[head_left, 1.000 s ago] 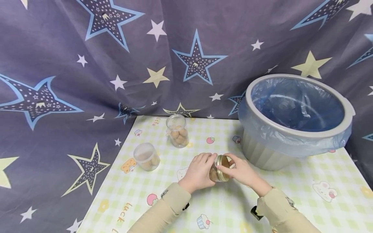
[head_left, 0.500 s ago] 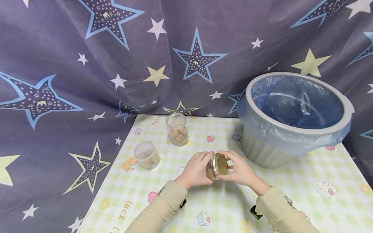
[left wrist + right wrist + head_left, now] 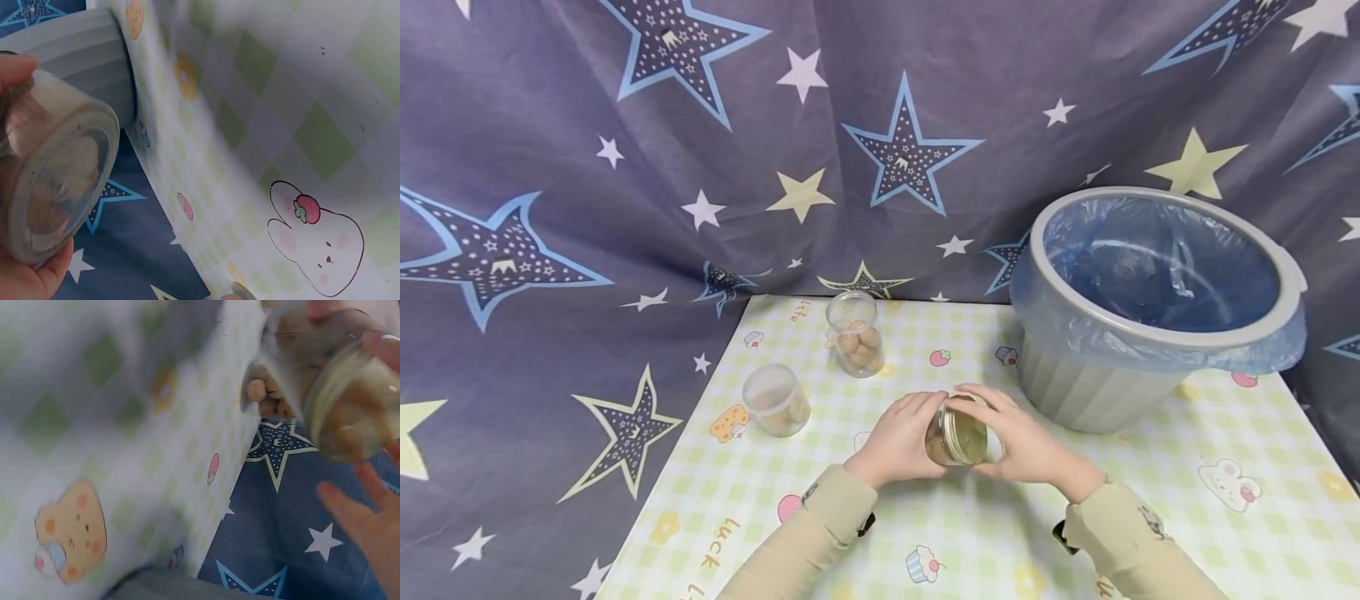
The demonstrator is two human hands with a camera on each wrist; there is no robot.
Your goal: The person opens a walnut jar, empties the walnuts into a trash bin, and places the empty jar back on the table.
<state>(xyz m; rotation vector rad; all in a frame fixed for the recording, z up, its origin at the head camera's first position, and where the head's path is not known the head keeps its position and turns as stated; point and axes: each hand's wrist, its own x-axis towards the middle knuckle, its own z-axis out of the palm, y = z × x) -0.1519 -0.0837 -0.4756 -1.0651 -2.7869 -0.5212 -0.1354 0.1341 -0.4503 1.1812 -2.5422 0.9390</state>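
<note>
A clear jar [image 3: 936, 443] with a gold lid [image 3: 970, 437] lies tipped on its side in the air at mid table, lid toward the right. My left hand [image 3: 901, 447] grips the jar body; the left wrist view shows the jar's round bottom [image 3: 65, 187] between fingers and thumb. My right hand [image 3: 1030, 443] spans the lid, fingers over its upper rim and thumb at its lower edge. In the right wrist view the lid [image 3: 350, 415] is blurred, with spread fingertips around it. Brownish contents show dimly through the jar wall.
Left of the hands stand a clear jar [image 3: 859, 346] of round brown nut-like pieces and a shorter clear container [image 3: 777, 402] with similar pieces. A grey bin [image 3: 1067, 387] lined with a blue bag [image 3: 1150, 275] stands at right. A star-patterned curtain [image 3: 737, 150] hangs behind the table.
The jar and both hands have shifted slightly left. My right hand's fingers have moved round the lid, from pinching its face and edge to spanning its rim. The other containers stay put.
</note>
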